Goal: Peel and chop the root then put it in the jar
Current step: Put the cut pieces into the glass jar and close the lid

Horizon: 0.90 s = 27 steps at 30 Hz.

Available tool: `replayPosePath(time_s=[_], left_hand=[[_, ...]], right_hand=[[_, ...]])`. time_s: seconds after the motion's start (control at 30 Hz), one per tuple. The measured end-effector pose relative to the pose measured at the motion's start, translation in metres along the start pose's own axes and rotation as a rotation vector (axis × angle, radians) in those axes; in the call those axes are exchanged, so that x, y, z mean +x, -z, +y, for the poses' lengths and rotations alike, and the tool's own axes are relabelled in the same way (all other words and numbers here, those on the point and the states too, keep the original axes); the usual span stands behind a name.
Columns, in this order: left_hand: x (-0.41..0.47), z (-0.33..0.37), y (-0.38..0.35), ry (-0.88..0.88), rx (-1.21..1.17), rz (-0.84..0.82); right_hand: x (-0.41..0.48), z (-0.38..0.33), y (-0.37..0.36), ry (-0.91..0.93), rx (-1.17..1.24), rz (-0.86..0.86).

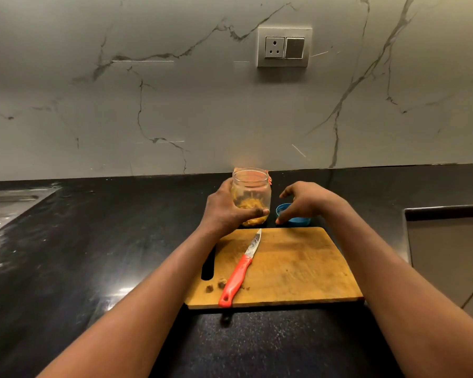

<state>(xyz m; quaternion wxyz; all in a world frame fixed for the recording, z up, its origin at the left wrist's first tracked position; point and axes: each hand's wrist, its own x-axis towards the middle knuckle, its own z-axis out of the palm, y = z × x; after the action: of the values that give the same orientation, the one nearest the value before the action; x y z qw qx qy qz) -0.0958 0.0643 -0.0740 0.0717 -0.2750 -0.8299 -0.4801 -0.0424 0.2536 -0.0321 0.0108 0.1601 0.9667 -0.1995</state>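
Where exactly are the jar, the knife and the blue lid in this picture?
jar (253,186), head view, on its clear glass wall below the rim.
knife (236,279), head view, on the middle of its red handle.
blue lid (301,221), head view, on its outer wall, lower right part.

Clear glass jar, worn wooden board, glossy black speckled stone counter.
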Motion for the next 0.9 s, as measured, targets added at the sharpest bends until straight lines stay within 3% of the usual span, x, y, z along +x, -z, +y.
replayPosePath(time_s=[0.13, 0.33, 0.47, 0.67, 0.9], left_hand=[[0.001, -0.002, -0.001, 0.003, -0.007, 0.009], [0.002, -0.005, 0.000, 0.007, -0.034, -0.009], [0.002, -0.005, -0.001, 0.007, -0.035, -0.025], [0.002, -0.005, 0.000, 0.009, -0.078, -0.076], [0.000, -0.007, 0.003, 0.019, -0.139, -0.097]], right_hand=[[-0.001, 0.005, 0.002, 0.008, 0.038, 0.091], [-0.009, -0.004, 0.019, 0.193, 0.401, 0.561], [-0.013, -0.023, 0.023, 0.316, 0.593, 0.711], [-0.009, -0.044, 0.019, 0.456, 0.825, 0.605], [-0.008, -0.035, -0.003, 0.513, 0.657, 0.521]])
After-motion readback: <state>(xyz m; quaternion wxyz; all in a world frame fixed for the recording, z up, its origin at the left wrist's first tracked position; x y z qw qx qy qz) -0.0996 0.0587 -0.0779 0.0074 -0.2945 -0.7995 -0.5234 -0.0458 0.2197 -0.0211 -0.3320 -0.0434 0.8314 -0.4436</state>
